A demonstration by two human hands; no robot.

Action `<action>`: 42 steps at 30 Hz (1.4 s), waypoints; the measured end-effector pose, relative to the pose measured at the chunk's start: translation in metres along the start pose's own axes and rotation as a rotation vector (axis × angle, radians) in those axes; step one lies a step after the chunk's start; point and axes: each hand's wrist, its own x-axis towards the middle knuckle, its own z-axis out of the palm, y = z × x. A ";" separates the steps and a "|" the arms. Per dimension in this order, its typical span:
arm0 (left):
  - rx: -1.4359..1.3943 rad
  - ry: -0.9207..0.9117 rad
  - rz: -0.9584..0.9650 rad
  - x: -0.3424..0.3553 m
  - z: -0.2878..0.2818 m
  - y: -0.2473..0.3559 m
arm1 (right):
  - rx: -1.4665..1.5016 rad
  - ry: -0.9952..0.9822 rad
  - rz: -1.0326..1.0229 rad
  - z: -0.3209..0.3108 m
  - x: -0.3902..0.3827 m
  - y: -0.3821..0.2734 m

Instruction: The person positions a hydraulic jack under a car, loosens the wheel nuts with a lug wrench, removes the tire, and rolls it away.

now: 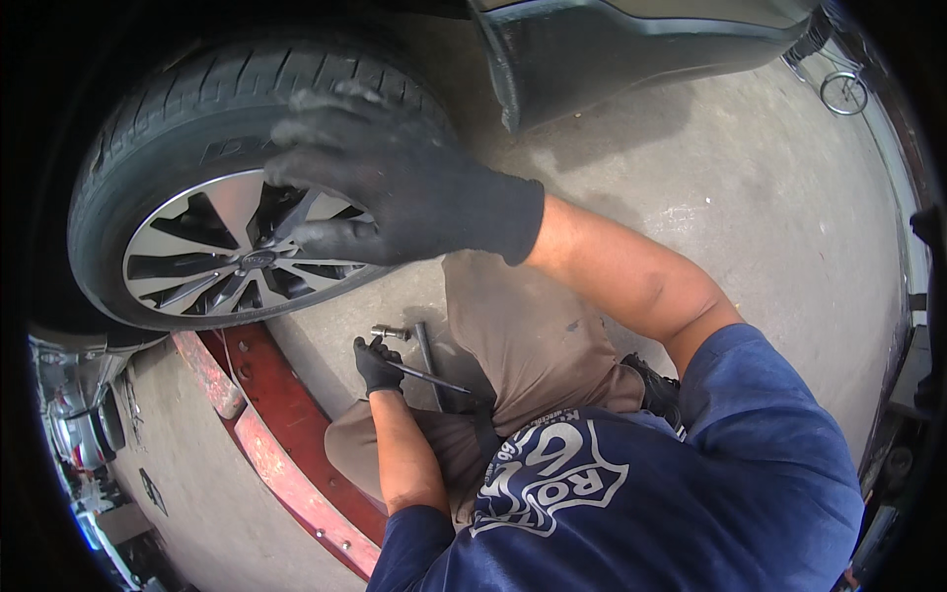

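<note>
My right hand (380,192), in a black glove, is raised with fingers apart over the front of a car wheel, its fingers in front of the tire (138,168) and the two-tone alloy rim (182,237); whether they touch it is unclear. My left hand (378,365), also gloved, is low between the wheel and my legs, closed on a dark metal bar (434,379). A silver socket (393,333) is just beyond that hand; I cannot tell if it joins the bar. A second straight bar (424,345) lies on the floor beside them.
A red steel jack or ramp (281,395) lies under the wheel along my left. The car's dark lower bodywork (641,69) overhangs at the top. My knee (523,345) is on the concrete floor (789,247). A bicycle (843,94) stands at the far upper right, other vehicle parts at the left edge.
</note>
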 end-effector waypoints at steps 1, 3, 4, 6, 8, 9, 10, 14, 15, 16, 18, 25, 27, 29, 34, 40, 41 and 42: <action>0.034 0.066 -0.008 0.000 -0.004 -0.002 | 0.247 -0.156 0.079 -0.020 -0.050 0.006; 0.142 -0.026 0.090 -0.001 -0.011 0.001 | 0.380 -0.307 0.508 -0.060 -0.163 0.016; 0.159 0.009 0.091 -0.002 -0.015 0.007 | 0.294 -0.283 0.716 -0.076 -0.217 0.028; 0.205 0.022 0.119 -0.007 -0.023 0.021 | -0.167 -0.435 1.171 -0.116 -0.318 0.057; 0.278 0.017 0.155 -0.016 -0.031 0.037 | -0.494 -0.663 1.692 -0.155 -0.400 0.071; 0.322 0.055 0.166 -0.021 -0.033 0.045 | -0.567 -0.813 1.962 -0.169 -0.432 0.073; 0.295 0.021 0.176 -0.028 -0.034 0.051 | -0.426 -0.705 1.988 -0.171 -0.460 0.068; 0.292 0.071 0.271 -0.063 -0.016 0.060 | -0.505 -0.799 1.911 -0.137 -0.526 0.046; 0.300 0.085 0.337 -0.073 -0.005 0.061 | -0.519 -0.746 1.828 -0.128 -0.534 0.045; 0.339 0.081 0.463 -0.085 0.006 0.056 | -0.518 -0.690 1.732 -0.120 -0.538 0.042; 0.486 -0.039 0.726 -0.116 0.029 0.050 | -0.436 -0.665 1.758 -0.107 -0.530 0.052; 0.648 -0.508 0.631 -0.259 0.111 0.049 | 0.447 -0.308 1.241 -0.094 -0.319 0.057; 0.777 -0.550 0.773 -0.289 0.134 0.036 | 0.607 -0.356 1.018 -0.102 -0.237 0.031; 0.825 -0.516 0.585 -0.315 0.143 0.033 | 0.650 -0.488 0.923 -0.101 -0.166 -0.005; 0.994 -0.547 0.839 -0.351 0.121 0.067 | 0.681 -0.366 0.203 -0.047 -0.062 -0.066; 0.904 0.162 0.765 -0.386 -0.003 0.115 | 1.053 -0.684 0.267 0.023 -0.045 -0.114; 0.784 0.360 0.787 -0.384 -0.034 0.119 | 1.049 -0.744 0.343 0.039 -0.048 -0.114; 0.855 0.559 0.731 -0.381 -0.071 0.125 | 1.018 -0.830 0.440 0.055 -0.056 -0.115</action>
